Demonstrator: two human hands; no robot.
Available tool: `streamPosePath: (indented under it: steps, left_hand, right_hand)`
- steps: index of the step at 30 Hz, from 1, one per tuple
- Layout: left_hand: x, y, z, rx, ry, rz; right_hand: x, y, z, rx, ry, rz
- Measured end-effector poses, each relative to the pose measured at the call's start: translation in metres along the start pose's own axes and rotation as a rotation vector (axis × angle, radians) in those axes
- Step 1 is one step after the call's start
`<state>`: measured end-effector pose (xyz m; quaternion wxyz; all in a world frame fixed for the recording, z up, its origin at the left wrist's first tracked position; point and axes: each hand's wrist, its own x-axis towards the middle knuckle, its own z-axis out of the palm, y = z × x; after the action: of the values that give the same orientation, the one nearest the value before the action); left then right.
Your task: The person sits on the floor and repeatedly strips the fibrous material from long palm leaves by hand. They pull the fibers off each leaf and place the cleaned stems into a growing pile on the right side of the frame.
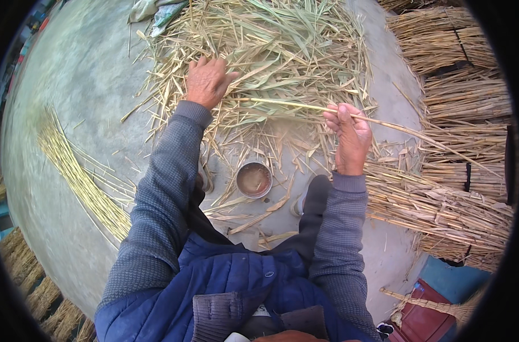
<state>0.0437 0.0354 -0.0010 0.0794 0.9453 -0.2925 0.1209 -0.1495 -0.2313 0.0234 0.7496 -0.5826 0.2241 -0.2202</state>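
Now | reed stalk [305, 106]: long, pale yellow | right hand [351, 137] pinching it | left hand [207, 82] spread open

A long, thin, pale yellow reed stalk [305, 106] lies nearly level, slanting slightly down toward the right, stripped bare of leaves. Its left end rests over a loose heap of dry straw-coloured husks and green-grey leaves [271, 51] spread on the concrete ground.

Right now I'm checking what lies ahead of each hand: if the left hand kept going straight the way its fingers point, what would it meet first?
The left hand already rests on the pile of loose stalks and leaves; straight ahead it would likely push deeper into that pile, though depth is unclear.
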Motion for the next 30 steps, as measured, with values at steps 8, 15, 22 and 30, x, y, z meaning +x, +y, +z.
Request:
streamPosePath:
  steps: [8,15,22,30]
  left_hand:
    - [-0.008,0.078,0.012,-0.374,0.115,0.532]
    - [-0.009,-0.017,0.031,-0.069,-0.143,0.227]
    - [-0.006,0.023,0.002,-0.638,-0.17,0.272]
    - [-0.007,0.093,0.006,-0.906,0.103,0.292]
  right_hand:
    - [-0.002,0.018,0.028,0.024,-0.139,0.095]
    - [0.016,-0.011,-0.022,0.036,0.017,0.006]
    - [0.011,-0.013,-0.019,0.043,-0.022,0.031]
    - [-0.002,0.004,0.02,0.128,-0.111,0.074]
